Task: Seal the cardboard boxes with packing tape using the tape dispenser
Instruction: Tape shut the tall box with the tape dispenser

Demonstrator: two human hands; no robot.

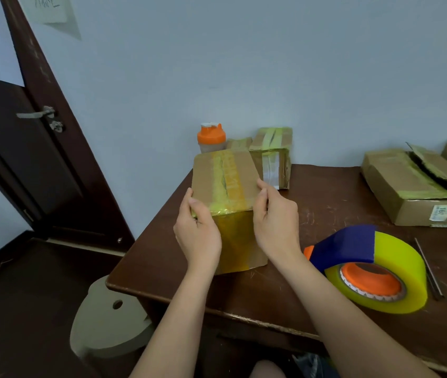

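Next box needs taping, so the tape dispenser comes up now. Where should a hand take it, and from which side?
Probably by the blue cover arching over the yellow tape roll, coming from above with the right hand. The tape dispenser lies flat on the table with that cover uppermost; the roll's rim looks too wide and slick to grip.

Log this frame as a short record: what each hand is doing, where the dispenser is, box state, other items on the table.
left hand: grips the near left edge of the held box
right hand: grips the box's right edge
box state: stands on the table, tape along its top seam
tape dispenser: on the table, right of the hands, untouched
other: small taped box by the wall, flat box far right with a torn top, orange-lidded bottle
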